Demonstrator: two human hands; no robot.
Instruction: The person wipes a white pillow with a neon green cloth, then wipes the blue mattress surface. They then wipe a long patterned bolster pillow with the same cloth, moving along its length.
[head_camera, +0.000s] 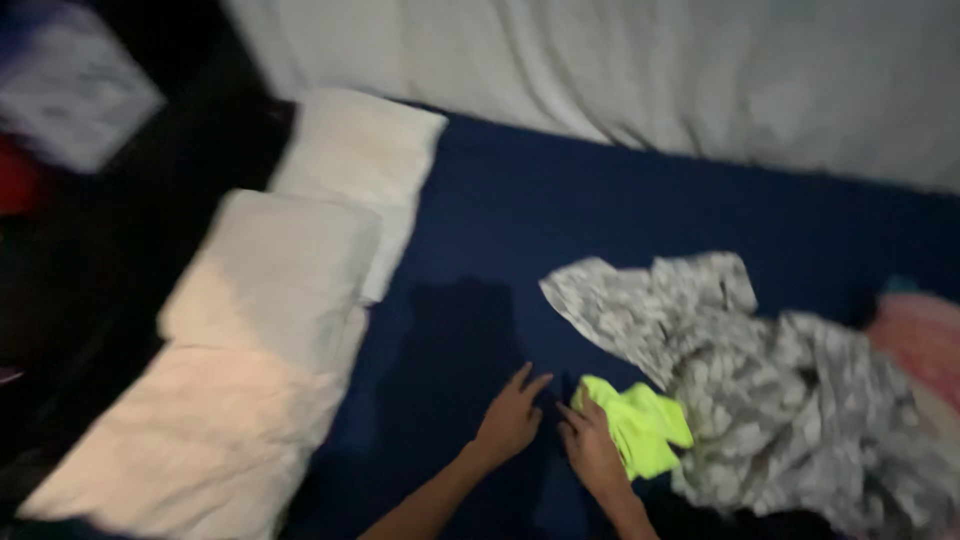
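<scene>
A: Reaching in from the bottom edge, both forearms lie over the dark blue bed sheet (520, 230). What are the hands doing?

B: The left hand (510, 418) rests flat on the sheet, fingers (522, 378) spread and holding nothing. The right hand (592, 450) sits just beside it, its fingers at the near edge of a small neon yellow-green cloth (645, 425). The picture is blurred, so I cannot tell whether those fingers pinch the cloth or only press on it.

A: Where does that cloth lie?

B: On the sheet, close to the person, with its far and right sides against a large rumpled garment in a grey and white pattern (770, 390). The garment spreads to the right and away from the hands, and one flap of it points toward the middle of the bed.

A: Anything past the garment?

B: A pink fabric (925, 335) shows at the right edge, partly behind the patterned cloth. I cannot tell what it is.

A: And on the left?

B: Three pale pillows run along the left side of the bed: the nearest pillow (200, 440) at the lower left, a middle pillow (275, 275) overlapping it, and a far pillow (360, 150) beyond that.

A: Farthest off?

B: A wrinkled whitish sheet or curtain (650, 70) runs along the far side of the bed. At the upper left corner sits a blurred pale box-like thing (70, 90) in the dark.
</scene>
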